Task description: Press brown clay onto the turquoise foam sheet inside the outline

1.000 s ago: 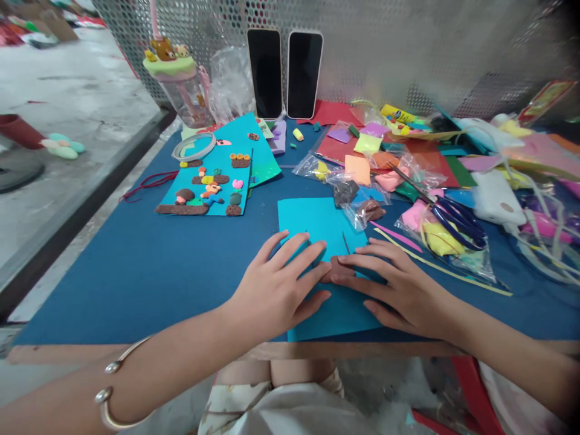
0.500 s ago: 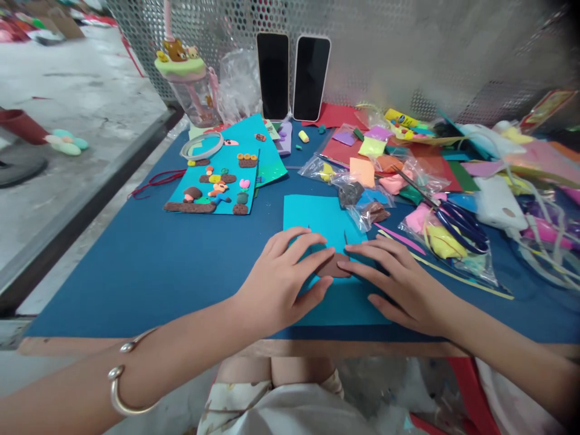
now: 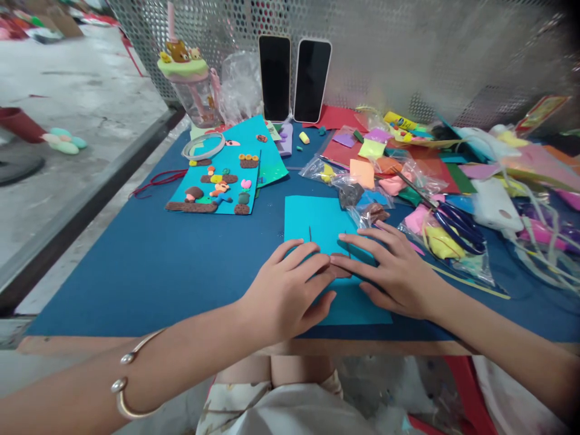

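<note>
A bright blue sheet of paper [image 3: 312, 211] lies on the dark blue tabletop in front of me. On it is a flattened piece of brown clay [image 3: 341, 272], mostly covered by my fingers. Thin dark strips, one of them a short upright strip [image 3: 310, 233], stand out on the paper above the clay. My left hand [image 3: 290, 284] rests at the clay's left side, fingers bent but apart. From the right, my right hand [image 3: 394, 269] reaches over with fingers spread, its index fingertip touching the clay's upper edge. Neither hand grasps anything.
Left of the sheet lies a blue card with clay figures [image 3: 212, 196], a tape roll [image 3: 203, 145] near it. Two phones [image 3: 275, 78] lean on the metal panel beside a lidded cup [image 3: 190, 90]. Bagged clay [image 3: 444, 241], scissors [image 3: 460, 226] and a white device with cables [image 3: 496, 205] crowd the right.
My right hand has shifted slightly left and up, its fingers now covering more of the brown clay. My left hand has moved a little lower, fingers more bent.
</note>
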`<state>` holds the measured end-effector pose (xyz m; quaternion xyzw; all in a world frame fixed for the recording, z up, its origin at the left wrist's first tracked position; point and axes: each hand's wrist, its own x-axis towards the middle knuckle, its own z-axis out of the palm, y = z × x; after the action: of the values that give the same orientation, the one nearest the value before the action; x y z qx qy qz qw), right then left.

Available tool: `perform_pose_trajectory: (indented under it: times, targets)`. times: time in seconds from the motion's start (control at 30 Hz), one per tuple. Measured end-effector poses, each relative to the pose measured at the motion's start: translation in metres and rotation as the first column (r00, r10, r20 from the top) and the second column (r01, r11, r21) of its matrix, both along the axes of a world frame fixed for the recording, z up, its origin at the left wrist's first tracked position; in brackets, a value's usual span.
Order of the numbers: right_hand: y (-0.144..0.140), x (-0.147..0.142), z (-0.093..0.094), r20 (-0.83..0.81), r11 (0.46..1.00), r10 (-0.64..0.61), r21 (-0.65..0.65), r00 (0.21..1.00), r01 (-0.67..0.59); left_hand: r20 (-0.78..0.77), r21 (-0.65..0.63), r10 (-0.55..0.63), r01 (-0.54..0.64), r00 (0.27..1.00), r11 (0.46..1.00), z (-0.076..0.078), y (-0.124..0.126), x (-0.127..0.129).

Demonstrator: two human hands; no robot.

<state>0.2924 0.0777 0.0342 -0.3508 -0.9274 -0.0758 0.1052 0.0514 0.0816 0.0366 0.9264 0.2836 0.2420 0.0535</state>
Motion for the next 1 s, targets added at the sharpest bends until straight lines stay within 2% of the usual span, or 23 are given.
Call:
perform_pose_trajectory:
  times: [0.13, 0.33, 0.53, 0.63, 0.7, 0.73, 0.83, 0.97, 1.0]
  targets:
    - [0.0, 0.001, 0.0, 0.022, 1.0, -0.01, 0.014, 1.0, 0.009, 0.006, -0.026, 0.002, -0.002, 1.0, 1.0, 0.001, 0.0, 0.0]
    - [0.002, 0.007, -0.001, -0.046, 1.0, 0.004, -0.026, 0.999, -0.005, -0.021, -0.04, -0.008, 0.007, 1.0, 0.999, 0.003, 0.001, -0.002]
    - [0.0, 0.001, -0.003, -0.039, 0.997, -0.005, -0.075, 0.999, 0.002, -0.007, -0.045, 0.008, -0.009, 1.0, 0.999, 0.004, 0.002, -0.003]
    - [0.005, 0.005, 0.002, -0.101, 1.0, 0.005, -0.029, 0.995, -0.008, -0.03, -0.023, 0.033, -0.033, 0.999, 0.999, 0.003, 0.003, -0.003]
    - [0.015, 0.014, 0.008, -0.185, 0.998, -0.022, 0.046, 0.983, 0.031, -0.043, -0.004, 0.036, -0.036, 0.998, 0.999, 0.002, 0.003, -0.002]
    - [0.023, 0.02, 0.012, -0.19, 0.997, -0.061, 0.041, 0.98, 0.071, -0.046, -0.007, 0.036, -0.037, 0.998, 0.999, 0.002, 0.003, -0.002]
    - [0.051, 0.036, 0.023, -0.102, 0.981, -0.177, -0.096, 0.979, 0.167, -0.043, -0.091, 0.024, -0.028, 0.999, 0.995, 0.003, 0.006, -0.002]
    - [0.077, 0.039, 0.026, -0.096, 0.931, -0.193, -0.332, 0.976, 0.151, 0.03, -0.219, 0.054, -0.046, 0.998, 0.975, 0.005, 0.014, -0.003]
    - [0.08, 0.036, 0.026, -0.116, 0.921, -0.205, -0.358, 0.972, 0.151, 0.046, -0.234, 0.073, -0.061, 0.996, 0.97, 0.006, 0.018, -0.002]
